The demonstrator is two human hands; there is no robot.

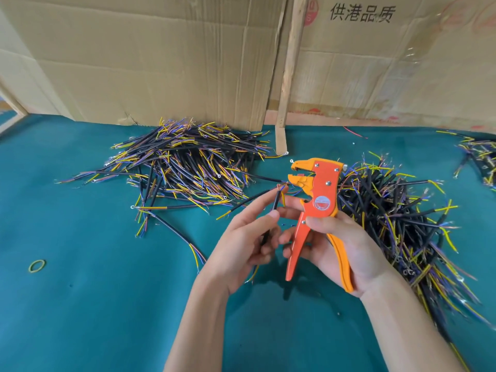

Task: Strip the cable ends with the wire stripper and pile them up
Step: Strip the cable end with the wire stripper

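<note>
The black cable (275, 204) is partly hidden inside the pinching left hand (241, 245); the wire stripper (315, 210) is gripped by the right hand (341, 251), screening the cable pile (397, 210) at the worktop's (94, 304) right edge.

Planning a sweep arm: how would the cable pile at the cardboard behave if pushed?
The cable pile would probably drag as a loose tangle, since its crossed pieces interlock. Stray cables at its edge would likely be left behind. On the green cloth it seems unlikely to slide easily.

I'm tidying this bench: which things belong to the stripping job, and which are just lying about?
Job: orange wire stripper in right hand; black cable in left hand; cable piles.
Lying about: yellow rubber band; loose red wire.
</note>
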